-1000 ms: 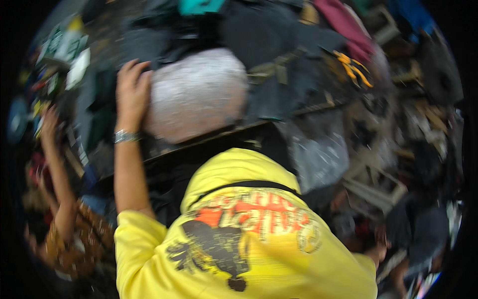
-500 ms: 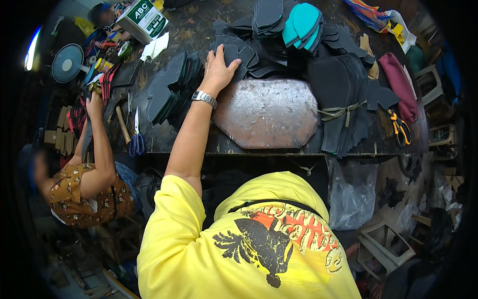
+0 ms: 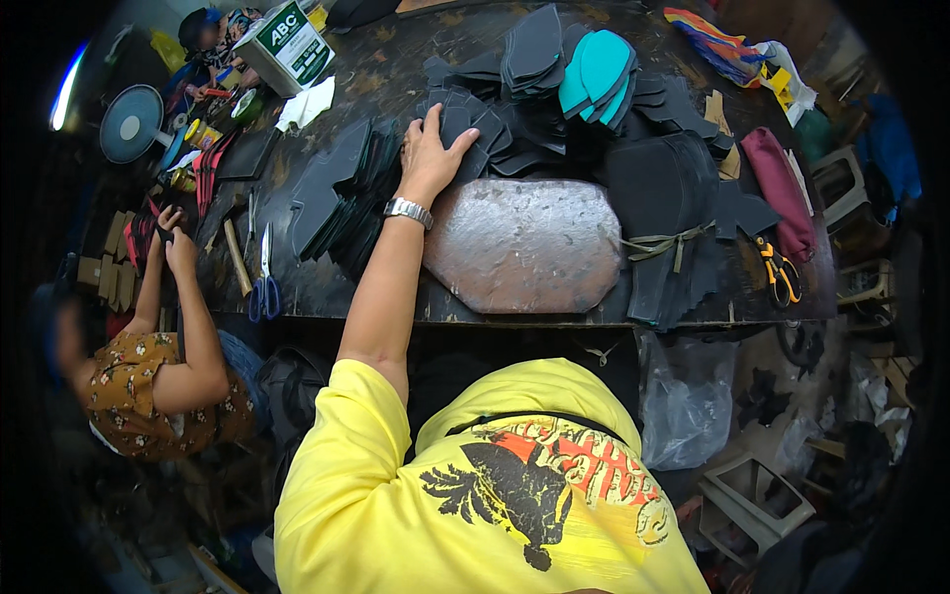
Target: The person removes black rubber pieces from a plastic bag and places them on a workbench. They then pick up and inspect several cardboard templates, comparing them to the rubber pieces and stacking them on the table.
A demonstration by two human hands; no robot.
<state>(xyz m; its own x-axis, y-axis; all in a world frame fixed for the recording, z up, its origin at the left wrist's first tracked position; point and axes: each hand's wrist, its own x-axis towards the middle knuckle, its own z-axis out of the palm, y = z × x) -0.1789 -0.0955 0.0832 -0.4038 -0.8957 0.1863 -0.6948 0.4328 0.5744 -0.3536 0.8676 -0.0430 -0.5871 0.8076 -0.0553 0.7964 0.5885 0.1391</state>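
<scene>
From the head view, only my left hand (image 3: pixel 432 150) shows. It is reached well forward across the dark, scuffed wooden worktable (image 3: pixel 396 289), palm down, fingers spread wide and flat. It closes on nothing and rests on the near edge of the heap of dark grey flat cut pieces (image 3: pixel 475 117). My thumb points right toward the heap's middle, and the metal wristwatch (image 3: pixel 408 210) sits just behind the hand. My right hand is out of the picture, so I cannot say how it stands.

The heap lies under and beyond my fingertips, spreading away to the right. Just right of my wrist, nearer to me, is the grey, rough, rounded stone slab (image 3: pixel 524 243), its long side running along the table's front edge. To the left of my forearm leans a fanned stack of dark flat pieces (image 3: pixel 341 193). Beyond the heap lie teal curved pieces (image 3: pixel 599 69). To the right of the slab is a dark bundle tied with a strap (image 3: pixel 668 233), then orange-handled scissors (image 3: pixel 779 269).

Blue-handled scissors (image 3: pixel 264 292) and a wooden-handled hammer (image 3: pixel 236 259) lie at the table's left end, where a seated co-worker's hands (image 3: pixel 173 243) are busy. The room is crowded, with a clear plastic bag (image 3: pixel 683 406) hanging below the table.
</scene>
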